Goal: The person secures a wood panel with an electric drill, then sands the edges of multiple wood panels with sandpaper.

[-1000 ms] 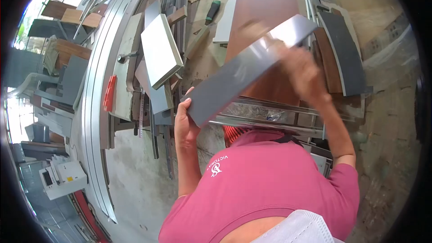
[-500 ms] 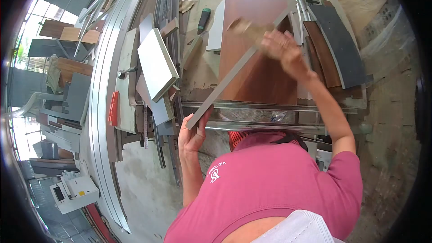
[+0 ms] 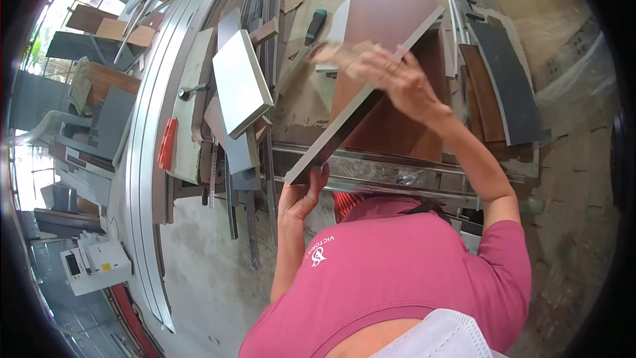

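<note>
The left hand (image 3: 303, 197) grips the lower end of a long thin grey laminated board (image 3: 344, 122), which is held edge-up and slants away towards the right hand (image 3: 396, 78). That hand closes on a blurred tan block (image 3: 334, 53) against the board's upper edge. A reddish-brown rectangular panel (image 3: 391, 13) lies under the right hand, and a green-handled tool (image 3: 315, 25) lies just beyond it to the left.
</note>
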Tool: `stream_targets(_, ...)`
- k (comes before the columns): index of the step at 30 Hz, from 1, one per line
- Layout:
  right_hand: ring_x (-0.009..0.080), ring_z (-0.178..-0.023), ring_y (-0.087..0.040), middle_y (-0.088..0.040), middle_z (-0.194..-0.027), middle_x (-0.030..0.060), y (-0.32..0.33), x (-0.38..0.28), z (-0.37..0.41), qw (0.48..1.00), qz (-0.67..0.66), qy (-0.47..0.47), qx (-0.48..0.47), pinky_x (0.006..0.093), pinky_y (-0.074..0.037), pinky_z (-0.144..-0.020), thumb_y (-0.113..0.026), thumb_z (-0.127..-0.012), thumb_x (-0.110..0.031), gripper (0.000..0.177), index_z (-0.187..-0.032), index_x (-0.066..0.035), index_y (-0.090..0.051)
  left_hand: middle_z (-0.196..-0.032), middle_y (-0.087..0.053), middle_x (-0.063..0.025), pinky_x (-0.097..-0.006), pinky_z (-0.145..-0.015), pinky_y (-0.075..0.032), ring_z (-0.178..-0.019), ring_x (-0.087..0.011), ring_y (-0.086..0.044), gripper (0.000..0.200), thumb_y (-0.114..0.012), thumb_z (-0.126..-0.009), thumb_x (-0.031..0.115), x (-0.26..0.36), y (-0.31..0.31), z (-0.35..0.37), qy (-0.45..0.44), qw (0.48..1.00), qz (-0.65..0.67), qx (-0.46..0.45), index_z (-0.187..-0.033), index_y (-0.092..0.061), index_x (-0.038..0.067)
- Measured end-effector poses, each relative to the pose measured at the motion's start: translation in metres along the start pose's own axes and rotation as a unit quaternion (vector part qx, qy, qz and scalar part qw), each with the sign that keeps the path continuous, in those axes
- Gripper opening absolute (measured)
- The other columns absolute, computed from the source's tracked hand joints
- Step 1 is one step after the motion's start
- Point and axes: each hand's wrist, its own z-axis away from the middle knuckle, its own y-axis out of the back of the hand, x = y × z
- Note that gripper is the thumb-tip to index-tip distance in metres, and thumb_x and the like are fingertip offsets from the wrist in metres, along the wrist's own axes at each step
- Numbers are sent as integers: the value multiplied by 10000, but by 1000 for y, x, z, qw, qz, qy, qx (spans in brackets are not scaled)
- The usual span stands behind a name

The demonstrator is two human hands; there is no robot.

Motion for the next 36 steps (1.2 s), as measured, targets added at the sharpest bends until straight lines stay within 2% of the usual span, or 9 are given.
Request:
stream_targets(7,177,-1213,-444,-517,-1260,-5,-30,-13,-6,992,-115,-29,-51,459,-261,-1054,-499,-856,-74,335,-1165,-200,-536,-1154,-518,-163,-484,-929,-413,-1074,-338,-483,500,-613,-813,315,1,23,-4,-181,924,-338,15,-1164,-487,-18)
stream_targets(9,187,-1197,-458,-526,-1246,12,-30,-13,-12,987,-147,-32,-57,452,-268,-1059,-556,-793,-4,439,-1193,-179,-510,-1206,-499,-123,-467,-990,-323,-1128,-298,-463,573,-483,-885,458,-9,25,-5,-397,768,-475,164,-1235,-437,6)
stream_targets(10,187,-1197,-458,-526,-1246,12,-31,-11,-15,987,-145,-31,-56,452,-268,-1059,-556,-793,-4,439,-1193,-179,-510,-1206,-499,-123,-467,-990,-323,-1128,-298,-463,573,-483,-885,458,-12,28,-4,-397,768,-476,162,-1235,-437,6)
stream_targets(14,184,-1192,-460,-520,-1254,20,-39,-8,-21,982,-173,-33,-74,452,-280,-1052,-550,-782,14,455,-1194,-176,-510,-1213,-495,-87,-313,-950,-341,-1127,-194,-462,515,-379,-954,412,-16,47,-3,-487,629,-604,-49,-1262,-409,1)
stream_targets(16,187,-1189,-464,-518,-1256,23,-45,-13,-22,980,-177,-32,-81,450,-282,-1049,-550,-776,20,451,-1186,-165,-517,-1118,-545,-72,-263,-880,-367,-1020,-142,-492,410,-455,-948,312,-16,43,1,-502,402,-765,37,-1199,-463,-12)
stream_targets(18,198,-1188,-469,-514,-1264,33,-54,-20,-22,986,-161,-28,15,448,-276,-1049,-557,-764,19,444,-1172,-154,-545,-1073,-555,-66,-247,-853,-373,-974,-125,-490,367,-475,-942,268,-18,37,1,-519,425,-741,28,-1175,-481,-15)
stream_targets(28,235,-1244,-411,-475,-1313,39,-9,-96,22,972,-209,98,-44,470,-262,-1042,-530,-718,49,534,-1198,-184,-555,-998,-562,-32,-226,-788,-393,-900,-91,-492,276,-479,-945,213,-44,-9,4,-578,416,-702,-32,-1119,-519,2)
stream_targets(34,205,-1187,-471,-508,-1277,45,-41,54,15,993,63,-86,48,484,-326,-982,-450,-782,18,473,-1194,-190,-554,-989,-559,-16,-207,-785,-382,-883,-78,-484,267,-497,-939,216,-39,-2,4,-560,457,-690,-28,-1106,-533,12)
stream_targets(36,219,-1137,-511,-544,-1229,62,-47,111,21,959,52,-274,54,475,-369,-935,-410,-783,41,501,-1210,-190,-533,-977,-556,-5,-196,-769,-375,-870,-67,-476,260,-508,-933,215,-43,3,6,-549,474,-688,-14,-1095,-538,14)
